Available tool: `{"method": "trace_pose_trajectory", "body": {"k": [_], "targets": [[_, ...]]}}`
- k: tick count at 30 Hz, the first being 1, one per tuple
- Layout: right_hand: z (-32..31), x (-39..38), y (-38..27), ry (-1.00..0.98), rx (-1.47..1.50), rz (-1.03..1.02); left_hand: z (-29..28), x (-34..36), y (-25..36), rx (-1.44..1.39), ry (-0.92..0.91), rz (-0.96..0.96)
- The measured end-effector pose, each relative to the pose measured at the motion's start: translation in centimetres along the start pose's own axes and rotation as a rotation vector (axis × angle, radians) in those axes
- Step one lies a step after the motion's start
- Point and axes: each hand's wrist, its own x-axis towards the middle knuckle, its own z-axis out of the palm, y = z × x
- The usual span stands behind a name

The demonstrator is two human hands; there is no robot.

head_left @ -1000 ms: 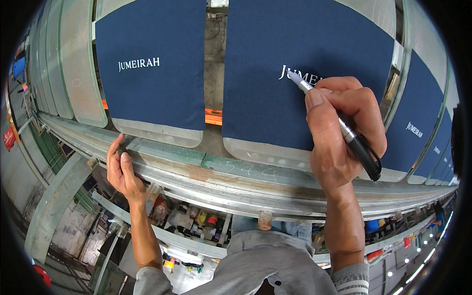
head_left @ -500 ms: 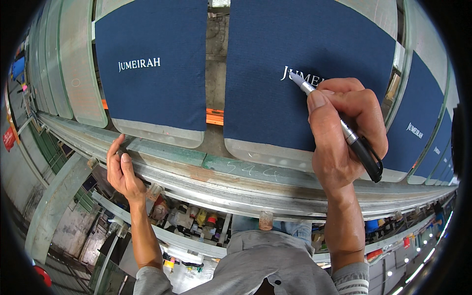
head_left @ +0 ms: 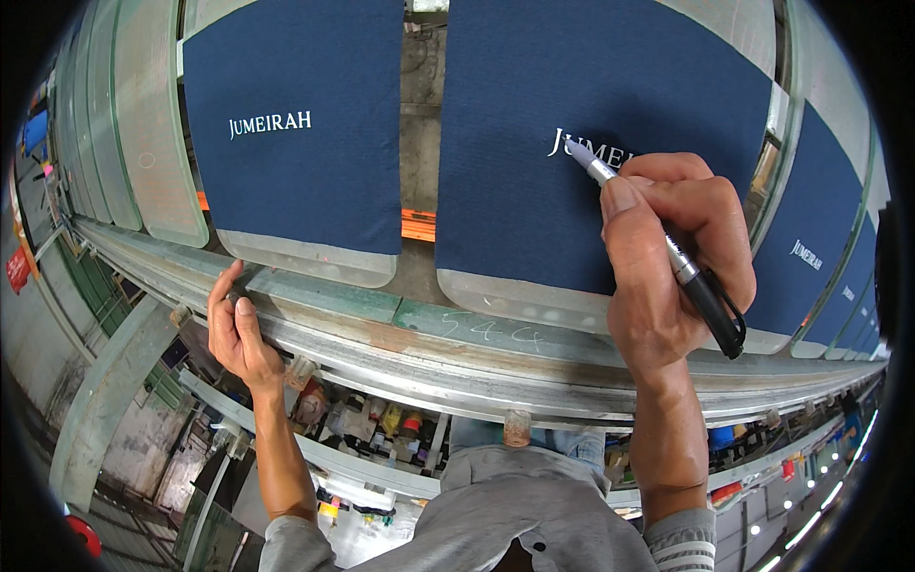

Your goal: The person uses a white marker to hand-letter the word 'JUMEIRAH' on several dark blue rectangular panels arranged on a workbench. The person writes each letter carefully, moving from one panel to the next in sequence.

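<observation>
My right hand (head_left: 672,253) grips a marker pen (head_left: 707,303) with a silver barrel, a pale tip and a black clipped end. The tip meets the white lettering on a dark blue fabric panel (head_left: 515,210); the hand hides the rest of that lettering. A second blue panel (head_left: 295,181) with the same kind of white print lies to the left. At the bench edge below it, my left hand (head_left: 246,334) is closed, thumb against fingers, around a small dark thing I cannot make out. Both panels lie flat on pale boards with rounded corners.
Bare glassy boards (head_left: 157,143) line up at far left, and more blue panels (head_left: 810,229) continue on the right. A metal rail (head_left: 429,367) runs along the bench front. Below it, a shelf (head_left: 381,429) holds several bottles and containers. An orange strip (head_left: 418,225) shows between the two boards.
My right hand and the marker have shifted very slightly to the right relative to the view, with the tip still on the lettering. The left hand stays put.
</observation>
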Motion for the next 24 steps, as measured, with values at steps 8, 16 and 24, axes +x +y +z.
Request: {"method": "trace_pose_trajectory", "body": {"k": [8,16,24], "targets": [[-0.07,0.07,-0.14,-0.019,-0.007,0.018,-0.03,-0.04,-0.07,0.015,-0.005,-0.017],[-0.15,0.10,0.15,-0.022,0.002,-0.027,-0.06,0.02,-0.27,0.032,-0.001,0.016],[-0.16,-0.05,-0.19,-0.018,-0.003,0.033,-0.06,-0.03,0.01,-0.003,0.002,-0.008]]}}
